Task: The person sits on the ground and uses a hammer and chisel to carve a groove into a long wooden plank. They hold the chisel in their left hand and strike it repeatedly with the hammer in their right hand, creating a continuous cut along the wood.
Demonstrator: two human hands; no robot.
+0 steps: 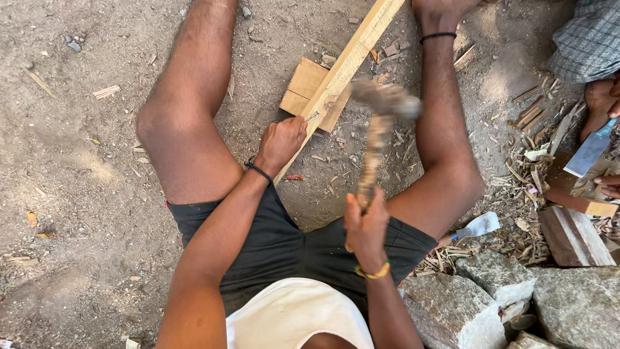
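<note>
Wooden mallet motion-blurred, right hand fingers wrapping its handle, left hand pinching half-hidden chisel

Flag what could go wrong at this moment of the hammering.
The left hand pinches a nail against the wooden strip while the right hand swings the blurred hammer; a miss could hit the fingers. The strip rests on a small block on dirt and might shift. Another person's blade works close by.
</note>
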